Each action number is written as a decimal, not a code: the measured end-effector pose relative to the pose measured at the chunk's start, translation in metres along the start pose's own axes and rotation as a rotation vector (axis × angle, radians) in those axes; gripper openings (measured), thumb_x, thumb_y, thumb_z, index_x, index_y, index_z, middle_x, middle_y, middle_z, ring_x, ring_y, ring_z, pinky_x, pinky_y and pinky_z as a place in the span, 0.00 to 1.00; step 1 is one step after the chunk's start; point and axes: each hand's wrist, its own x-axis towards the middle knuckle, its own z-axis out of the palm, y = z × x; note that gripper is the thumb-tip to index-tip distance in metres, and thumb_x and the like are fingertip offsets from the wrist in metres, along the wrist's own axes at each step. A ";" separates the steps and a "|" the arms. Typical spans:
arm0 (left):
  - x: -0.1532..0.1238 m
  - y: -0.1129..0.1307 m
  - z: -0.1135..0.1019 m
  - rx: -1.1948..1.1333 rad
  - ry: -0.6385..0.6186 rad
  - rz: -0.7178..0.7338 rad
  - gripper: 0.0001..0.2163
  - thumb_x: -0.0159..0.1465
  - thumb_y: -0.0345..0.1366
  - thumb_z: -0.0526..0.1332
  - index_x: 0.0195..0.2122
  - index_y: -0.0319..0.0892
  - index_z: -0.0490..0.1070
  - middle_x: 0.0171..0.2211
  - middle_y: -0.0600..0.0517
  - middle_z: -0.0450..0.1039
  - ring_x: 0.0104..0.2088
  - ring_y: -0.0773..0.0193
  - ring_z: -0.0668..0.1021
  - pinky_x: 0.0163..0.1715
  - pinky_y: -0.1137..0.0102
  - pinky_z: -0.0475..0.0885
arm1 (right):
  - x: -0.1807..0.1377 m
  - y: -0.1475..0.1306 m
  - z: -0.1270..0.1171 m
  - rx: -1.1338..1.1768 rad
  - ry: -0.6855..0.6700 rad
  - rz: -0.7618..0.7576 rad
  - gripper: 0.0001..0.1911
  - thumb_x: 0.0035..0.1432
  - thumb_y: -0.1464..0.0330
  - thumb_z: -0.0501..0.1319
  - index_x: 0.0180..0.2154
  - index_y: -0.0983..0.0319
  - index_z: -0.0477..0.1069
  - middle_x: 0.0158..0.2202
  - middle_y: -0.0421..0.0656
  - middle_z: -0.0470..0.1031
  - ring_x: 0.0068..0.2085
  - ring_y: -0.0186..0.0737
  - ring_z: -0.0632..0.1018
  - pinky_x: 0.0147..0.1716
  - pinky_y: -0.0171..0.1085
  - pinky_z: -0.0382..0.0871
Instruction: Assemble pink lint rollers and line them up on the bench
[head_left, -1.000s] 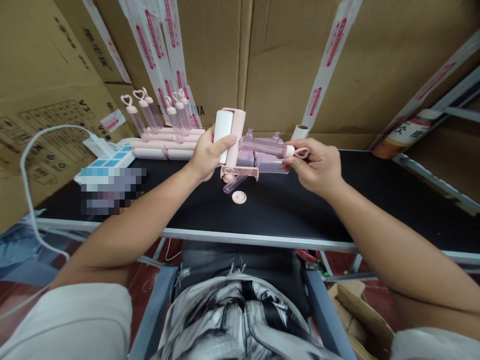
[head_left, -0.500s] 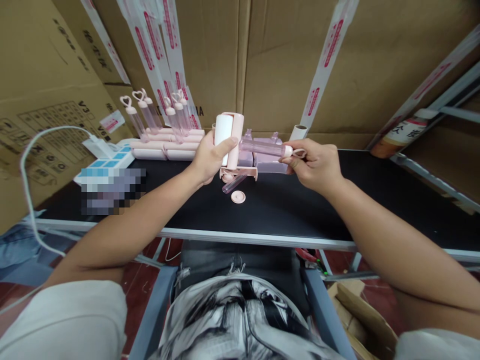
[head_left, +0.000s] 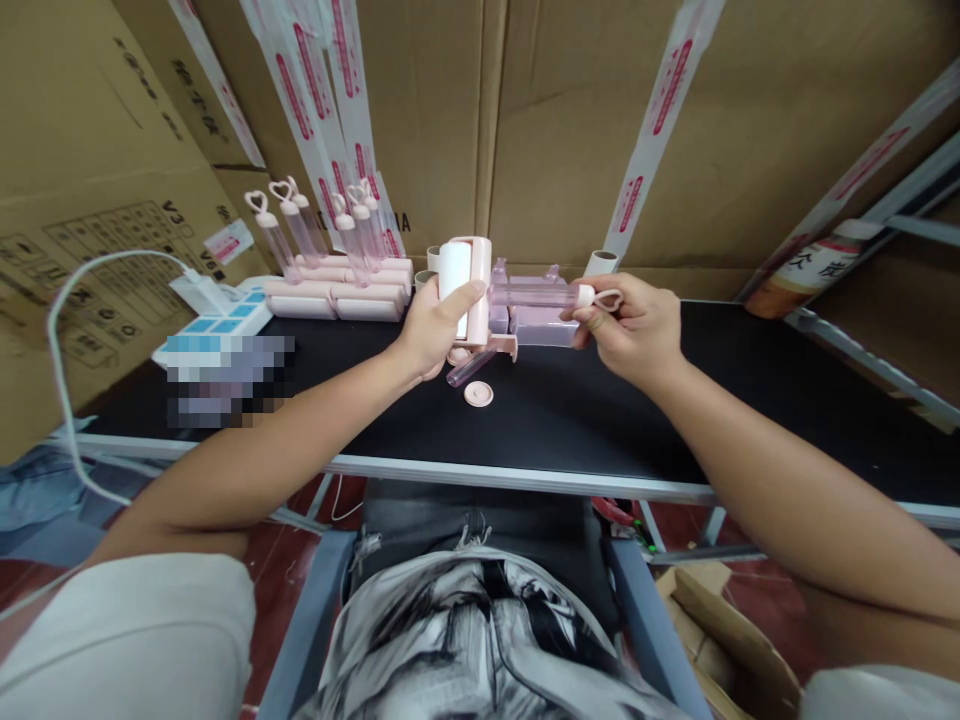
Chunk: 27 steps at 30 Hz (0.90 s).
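Note:
My left hand (head_left: 433, 325) is closed around a lint roller head (head_left: 480, 285), a white sticky roll in a pink cover, held upright above the table. A clear pinkish tube handle (head_left: 536, 292) with a heart-shaped loop extends sideways from the head's right side. My right hand (head_left: 634, 325) pinches the handle's loop end between thumb and fingers. Just below lie a pink frame piece (head_left: 504, 346), a loose clear tube (head_left: 471, 368) and a round pink cap (head_left: 478, 394). Clear purple covers (head_left: 551, 325) sit behind the handle.
Several lint rollers (head_left: 337, 300) with upright handles stand at the back left, beside a power strip (head_left: 225, 325). White rolls (head_left: 601, 263) stand along the cardboard wall (head_left: 570, 120). A bottle (head_left: 810, 270) leans at the right. The table's front edge (head_left: 525, 480) lies close to my lap.
The roller head is more upright and slightly lower. Its handle has turned nearly level, with both hands still holding the two ends.

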 end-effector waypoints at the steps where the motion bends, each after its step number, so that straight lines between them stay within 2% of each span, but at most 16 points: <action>1: 0.001 -0.001 0.000 0.005 -0.004 -0.003 0.25 0.59 0.56 0.75 0.42 0.46 0.65 0.22 0.58 0.71 0.18 0.62 0.77 0.13 0.72 0.65 | 0.001 0.001 0.000 0.030 -0.008 0.011 0.18 0.61 0.50 0.76 0.43 0.55 0.81 0.28 0.39 0.84 0.23 0.42 0.81 0.26 0.41 0.77; 3: 0.004 -0.002 -0.004 0.035 -0.002 0.052 0.26 0.58 0.56 0.76 0.43 0.46 0.66 0.24 0.57 0.73 0.21 0.62 0.78 0.17 0.71 0.69 | 0.004 0.003 0.001 0.118 -0.057 0.051 0.23 0.58 0.46 0.77 0.43 0.56 0.81 0.30 0.41 0.85 0.21 0.41 0.81 0.24 0.40 0.77; 6: 0.011 -0.002 -0.012 0.132 0.044 0.250 0.29 0.54 0.56 0.79 0.45 0.44 0.69 0.32 0.53 0.77 0.31 0.63 0.80 0.30 0.70 0.77 | 0.009 0.007 0.004 0.306 -0.146 0.164 0.29 0.53 0.42 0.79 0.40 0.58 0.79 0.28 0.41 0.85 0.18 0.38 0.79 0.18 0.38 0.74; 8: 0.015 -0.002 -0.018 0.213 0.077 0.350 0.32 0.52 0.58 0.80 0.46 0.44 0.70 0.38 0.50 0.79 0.38 0.60 0.82 0.38 0.69 0.78 | 0.011 0.010 0.006 0.421 -0.184 0.258 0.31 0.49 0.42 0.81 0.38 0.59 0.77 0.27 0.41 0.83 0.17 0.37 0.78 0.16 0.37 0.74; 11: 0.018 0.000 -0.023 0.315 0.070 0.403 0.35 0.52 0.61 0.79 0.48 0.43 0.71 0.43 0.48 0.80 0.45 0.55 0.82 0.45 0.65 0.78 | 0.010 0.010 0.008 0.517 -0.208 0.364 0.31 0.46 0.44 0.83 0.36 0.59 0.76 0.25 0.40 0.82 0.16 0.37 0.77 0.15 0.36 0.74; 16: 0.019 0.003 -0.027 0.335 0.033 0.449 0.35 0.51 0.62 0.79 0.48 0.44 0.70 0.44 0.48 0.77 0.45 0.54 0.81 0.49 0.62 0.77 | 0.009 0.006 0.006 0.583 -0.260 0.434 0.30 0.47 0.44 0.83 0.33 0.59 0.75 0.23 0.40 0.81 0.15 0.37 0.75 0.13 0.36 0.73; 20: 0.015 0.004 -0.027 0.335 0.050 0.466 0.33 0.50 0.58 0.81 0.48 0.46 0.70 0.42 0.50 0.76 0.45 0.53 0.80 0.48 0.60 0.78 | 0.010 0.005 0.005 0.631 -0.324 0.505 0.30 0.48 0.44 0.81 0.30 0.59 0.72 0.21 0.40 0.79 0.14 0.36 0.73 0.12 0.37 0.71; 24: 0.009 0.005 -0.027 0.388 0.073 0.526 0.32 0.52 0.54 0.80 0.50 0.46 0.71 0.44 0.49 0.75 0.50 0.49 0.81 0.50 0.58 0.78 | 0.010 0.005 0.004 0.709 -0.377 0.573 0.28 0.51 0.46 0.80 0.31 0.61 0.73 0.18 0.37 0.74 0.12 0.32 0.65 0.11 0.35 0.65; 27: 0.008 0.005 -0.031 0.455 0.043 0.585 0.33 0.52 0.54 0.80 0.52 0.46 0.72 0.46 0.48 0.76 0.53 0.47 0.81 0.54 0.56 0.77 | 0.011 0.005 0.001 0.756 -0.432 0.646 0.26 0.53 0.47 0.79 0.33 0.62 0.76 0.17 0.35 0.70 0.12 0.30 0.61 0.11 0.33 0.59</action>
